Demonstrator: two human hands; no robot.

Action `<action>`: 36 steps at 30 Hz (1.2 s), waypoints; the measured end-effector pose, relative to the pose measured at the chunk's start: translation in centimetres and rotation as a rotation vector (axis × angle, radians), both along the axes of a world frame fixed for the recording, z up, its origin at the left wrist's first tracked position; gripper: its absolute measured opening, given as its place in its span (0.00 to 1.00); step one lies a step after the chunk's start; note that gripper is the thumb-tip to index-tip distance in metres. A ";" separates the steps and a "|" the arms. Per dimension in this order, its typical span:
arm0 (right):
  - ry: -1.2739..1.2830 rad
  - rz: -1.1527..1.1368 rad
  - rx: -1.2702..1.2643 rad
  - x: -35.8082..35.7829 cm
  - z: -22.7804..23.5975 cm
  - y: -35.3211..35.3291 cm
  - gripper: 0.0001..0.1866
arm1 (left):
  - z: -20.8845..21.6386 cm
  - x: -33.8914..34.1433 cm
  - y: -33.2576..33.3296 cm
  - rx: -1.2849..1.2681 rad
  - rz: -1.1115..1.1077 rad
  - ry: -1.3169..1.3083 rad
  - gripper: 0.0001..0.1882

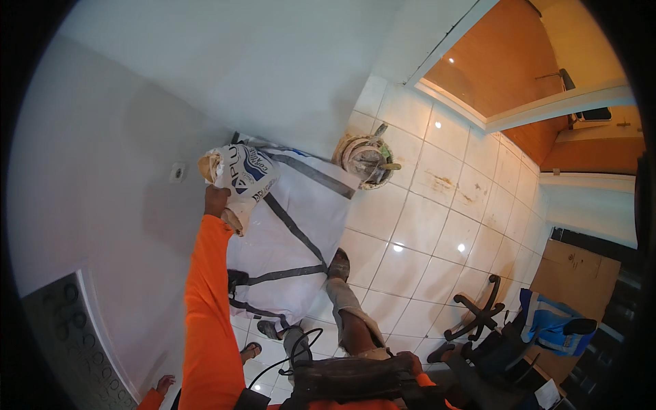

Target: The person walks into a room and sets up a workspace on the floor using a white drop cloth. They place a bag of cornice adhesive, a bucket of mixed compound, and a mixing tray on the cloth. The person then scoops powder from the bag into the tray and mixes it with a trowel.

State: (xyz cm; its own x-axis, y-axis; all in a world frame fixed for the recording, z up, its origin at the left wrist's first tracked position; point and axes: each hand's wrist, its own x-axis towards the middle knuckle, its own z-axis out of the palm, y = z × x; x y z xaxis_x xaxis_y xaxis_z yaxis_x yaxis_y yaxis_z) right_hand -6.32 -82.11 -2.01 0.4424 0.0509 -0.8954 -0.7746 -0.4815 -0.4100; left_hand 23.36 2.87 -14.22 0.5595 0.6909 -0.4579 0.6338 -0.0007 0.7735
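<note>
— What's the left hand point(217, 200) doing?
— Fingers curled tight on a white printed bag point(240, 176), raised against the wall point(137, 123).
— Below it?
— White sheet point(287, 225) on the floor; bucket point(367, 160) to the right.
— The right hand point(410, 361)?
— At the waist, grip unclear.

My left arm, in an orange sleeve, reaches straight up and forward from the lower edge, fully extended. My left hand point(217, 200) is closed in a grip at the end of it, the wrist in line with the forearm. My right hand point(411, 360) rests low at my waist, its fingers curled.
</note>
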 end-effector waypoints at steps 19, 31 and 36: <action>0.073 -0.030 -0.028 6.9 -0.7 7.5 0.15 | 2.9 -0.9 -3.6 0.454 -0.158 0.356 0.31; 0.227 0.054 -0.149 10.5 6.1 0.2 0.13 | 9.6 -0.3 1.2 0.436 -0.368 0.457 0.27; 0.356 0.174 -0.223 11.0 10.0 -1.2 0.14 | 15.5 -7.5 4.3 0.391 -0.401 0.418 0.27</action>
State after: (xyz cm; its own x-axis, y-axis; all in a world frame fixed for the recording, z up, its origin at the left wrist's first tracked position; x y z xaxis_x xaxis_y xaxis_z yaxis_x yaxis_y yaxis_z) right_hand 4.67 -83.27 8.02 0.1071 -0.1144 -0.9876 -0.7482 -0.6634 -0.0043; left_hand 15.81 7.17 1.27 0.6367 0.6259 -0.4504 0.7710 -0.5254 0.3599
